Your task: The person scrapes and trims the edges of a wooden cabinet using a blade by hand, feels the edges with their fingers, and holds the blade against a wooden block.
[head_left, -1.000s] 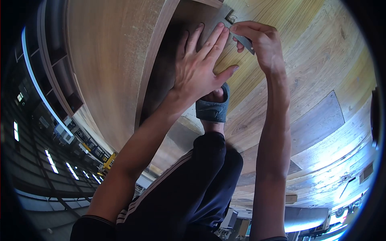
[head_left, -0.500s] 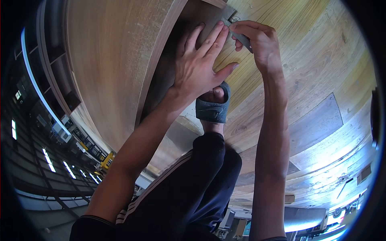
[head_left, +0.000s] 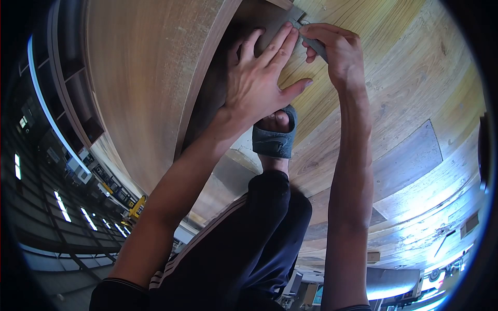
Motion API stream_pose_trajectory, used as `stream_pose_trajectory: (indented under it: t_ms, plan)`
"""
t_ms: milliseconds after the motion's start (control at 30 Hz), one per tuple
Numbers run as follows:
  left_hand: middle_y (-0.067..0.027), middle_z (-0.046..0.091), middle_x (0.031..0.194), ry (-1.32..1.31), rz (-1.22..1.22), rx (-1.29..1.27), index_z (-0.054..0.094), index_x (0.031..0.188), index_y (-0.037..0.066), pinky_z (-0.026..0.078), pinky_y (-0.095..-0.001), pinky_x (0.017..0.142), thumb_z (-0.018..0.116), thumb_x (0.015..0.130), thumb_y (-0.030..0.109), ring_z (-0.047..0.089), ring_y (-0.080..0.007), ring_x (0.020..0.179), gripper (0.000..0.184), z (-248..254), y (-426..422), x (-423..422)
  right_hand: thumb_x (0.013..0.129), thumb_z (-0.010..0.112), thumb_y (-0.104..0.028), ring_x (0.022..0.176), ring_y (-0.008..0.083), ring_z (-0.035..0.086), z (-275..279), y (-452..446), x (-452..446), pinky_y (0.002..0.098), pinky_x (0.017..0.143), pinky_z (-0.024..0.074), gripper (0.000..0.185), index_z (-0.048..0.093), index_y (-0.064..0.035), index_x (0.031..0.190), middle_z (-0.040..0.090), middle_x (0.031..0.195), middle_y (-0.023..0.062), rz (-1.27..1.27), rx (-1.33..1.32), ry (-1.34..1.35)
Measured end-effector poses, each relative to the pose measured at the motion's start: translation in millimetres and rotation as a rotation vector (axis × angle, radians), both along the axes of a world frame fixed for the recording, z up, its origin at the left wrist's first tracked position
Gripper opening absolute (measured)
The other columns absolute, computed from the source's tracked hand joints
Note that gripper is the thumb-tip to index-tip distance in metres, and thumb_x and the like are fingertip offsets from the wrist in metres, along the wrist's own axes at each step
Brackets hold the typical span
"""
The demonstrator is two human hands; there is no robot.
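Observation:
My left hand [head_left: 261,80] lies with its fingers spread over a dark board [head_left: 262,20] just inside the cabinet's edge. Its index and middle fingertips press near the board's end, close to my right fingers. My right hand [head_left: 340,54] pinches a long, flat grey tool [head_left: 317,48], like a blade or scraper. The tool slants across, and its tip is near my left fingertips at the board's end. My palm and fingers hide part of it, so its exact kind is unclear.
A large wooden cabinet panel [head_left: 140,67] rises on the left. Wood-patterned boards [head_left: 399,103] cover the floor, with a grey piece [head_left: 412,155] on the right. My sandalled foot [head_left: 273,140] stands below my left hand. Loose items lie at the far lower right.
My right hand has shifted slightly right and up with the flat grey tool. My left fingers have moved slightly, with the index and middle fingertips a little higher and the others more bent.

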State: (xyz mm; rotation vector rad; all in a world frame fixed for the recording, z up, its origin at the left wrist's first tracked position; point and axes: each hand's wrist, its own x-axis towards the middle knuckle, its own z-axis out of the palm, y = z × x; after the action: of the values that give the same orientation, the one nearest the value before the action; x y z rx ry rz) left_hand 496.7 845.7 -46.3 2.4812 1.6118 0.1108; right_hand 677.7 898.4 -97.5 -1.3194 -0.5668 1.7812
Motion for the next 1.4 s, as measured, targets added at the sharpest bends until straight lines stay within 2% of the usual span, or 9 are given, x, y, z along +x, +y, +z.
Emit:
stream_pose_trajectory:
  t_ms: [367, 600, 900, 967, 1267, 1400]
  plan:
    - [0.0048, 0.05, 0.164, 0.037, 0.003, -0.004, 0.052, 0.159, 0.014, 0.042, -0.0531, 0.112, 0.08, 0.082, 0.065, 0.052, -0.0387, 0.133, 0.096, 1.1, 4.9, 4.2, 0.091, 0.067, -0.013, 0.064, 0.0195, 0.064, 1.9, 3.5, 3.6, 0.0312, 0.065, 0.0528, 0.023, 0.079, 0.0061, 0.098, 0.071, 0.081, 0.0131, 0.003, 0.012, -0.026]
    - [0.0049, 0.05, 0.164, 0.013, -0.009, 0.007, 0.052, 0.159, 0.014, 0.043, -0.0543, 0.11, 0.081, 0.08, 0.066, 0.052, -0.0414, 0.131, 0.098, 0.3, 8.3, 5.5, 0.092, 0.066, -0.013, 0.064, 0.0195, 0.063, -0.1, 5.5, 5.4, 0.0316, 0.065, 0.052, 0.023, 0.079, 0.0051, 0.097, 0.071, 0.081, 0.0127, -0.001, 0.031, -0.026]
    - [0.0078, 0.047, 0.166, 0.033, -0.009, 0.019, 0.049, 0.16, 0.015, 0.044, -0.0572, 0.107, 0.08, 0.08, 0.068, 0.052, -0.0405, 0.128, 0.101, 0.4, 11.9, 10.3, 0.092, 0.067, -0.012, 0.067, 0.0199, 0.065, -5.8, 8.1, 10.6, 0.0324, 0.066, 0.0542, 0.021, 0.079, 0.0054, 0.098, 0.072, 0.083, 0.0138, 0.014, 0.169, -0.046]
    - [0.0081, 0.046, 0.167, 0.04, -0.008, 0.019, 0.049, 0.16, 0.015, 0.044, -0.0576, 0.107, 0.08, 0.079, 0.069, 0.052, -0.0404, 0.128, 0.102, 1.0, 12.3, 10.9, 0.092, 0.068, -0.012, 0.068, 0.0202, 0.065, -5.1, 11.9, 10.2, 0.0326, 0.066, 0.0543, 0.022, 0.079, 0.0056, 0.099, 0.072, 0.084, 0.0144, -0.018, 0.017, 0.016]
    - [0.0087, 0.045, 0.168, 0.049, -0.002, 0.019, 0.048, 0.161, 0.016, 0.044, -0.0577, 0.105, 0.08, 0.078, 0.07, 0.052, -0.0407, 0.128, 0.105, 2.8, 14.9, 14.2, 0.093, 0.068, -0.01, 0.068, 0.0213, 0.065, -0.9, 12.7, 10.1, 0.0326, 0.067, 0.0543, 0.022, 0.079, 0.0069, 0.1, 0.072, 0.085, 0.0151, -0.042, 0.007, 0.002]
    - [0.0062, 0.044, 0.168, 0.026, 0.022, -0.019, 0.046, 0.163, 0.016, 0.043, -0.0563, 0.109, 0.082, 0.078, 0.066, 0.051, -0.0395, 0.131, 0.105, 4.4, 19.9, 19.7, 0.093, 0.069, -0.009, 0.069, 0.0213, 0.066, -1.3, 16.4, 11.1, 0.0323, 0.068, 0.0545, 0.022, 0.078, 0.0081, 0.102, 0.073, 0.085, 0.0152, -0.11, -0.035, 0.009]
